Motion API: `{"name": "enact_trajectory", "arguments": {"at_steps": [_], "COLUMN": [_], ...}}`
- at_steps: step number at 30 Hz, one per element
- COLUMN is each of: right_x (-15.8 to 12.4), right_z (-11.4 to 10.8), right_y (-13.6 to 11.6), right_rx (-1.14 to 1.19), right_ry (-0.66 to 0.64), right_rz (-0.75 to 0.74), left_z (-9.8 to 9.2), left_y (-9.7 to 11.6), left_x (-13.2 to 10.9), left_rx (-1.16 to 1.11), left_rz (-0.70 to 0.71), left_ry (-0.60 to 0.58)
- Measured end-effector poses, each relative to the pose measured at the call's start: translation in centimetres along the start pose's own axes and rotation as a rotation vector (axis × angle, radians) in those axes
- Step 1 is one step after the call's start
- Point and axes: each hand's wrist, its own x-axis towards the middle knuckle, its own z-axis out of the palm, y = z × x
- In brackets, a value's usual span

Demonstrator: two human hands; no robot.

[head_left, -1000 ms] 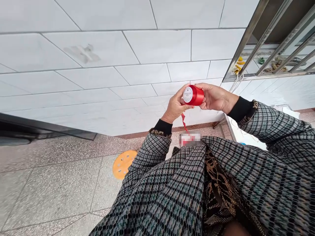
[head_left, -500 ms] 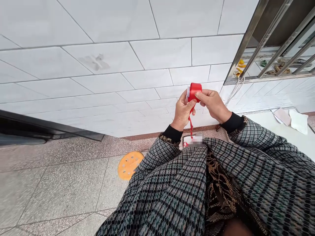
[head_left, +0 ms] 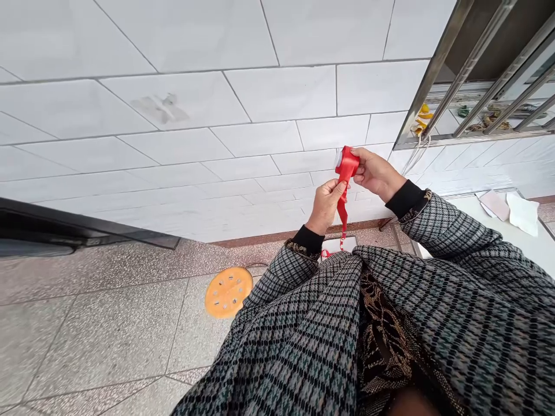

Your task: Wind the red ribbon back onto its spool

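Note:
A roll of red ribbon point(head_left: 349, 163) on a white core is held up in front of the tiled wall. My right hand point(head_left: 376, 172) is closed around the roll from its right side, thumb on top. My left hand point(head_left: 326, 202) sits lower and to the left, pinching the loose red ribbon point(head_left: 342, 212) between thumb and fingers just below the roll. From there the strip hangs down, twisting, to a white box-like object point(head_left: 333, 245) near my coat, where a loop of red ribbon lies. My coat partly hides that object.
A round orange stool top point(head_left: 229, 292) stands on the stone floor at left. Metal window bars point(head_left: 472, 69) are at upper right, with yellow items and white cords. Paper sheets point(head_left: 522, 214) lie on a white surface at right. A dark edged object point(head_left: 87, 231) juts in at left.
My left hand has moved from the roll down onto the loose ribbon. My right hand has taken the roll, which has shifted slightly right, and more flat ribbon shows between the hands.

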Motion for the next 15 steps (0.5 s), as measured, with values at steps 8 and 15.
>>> {"name": "enact_trajectory", "arguments": {"at_steps": [8, 15], "right_x": [-1.2, -2.0], "right_z": [1.4, 2.0], "right_y": [-1.2, -1.5], "right_rx": [-0.027, -0.160], "right_ry": [-0.018, -0.077], "right_rz": [0.208, 0.357], "left_z": [-1.2, -4.1], "left_y": [-1.4, -0.5], "left_x": [0.7, 2.3], "left_rx": [0.041, 0.109], "left_rz": [0.068, 0.178], "left_ry": [0.147, -0.149]}}
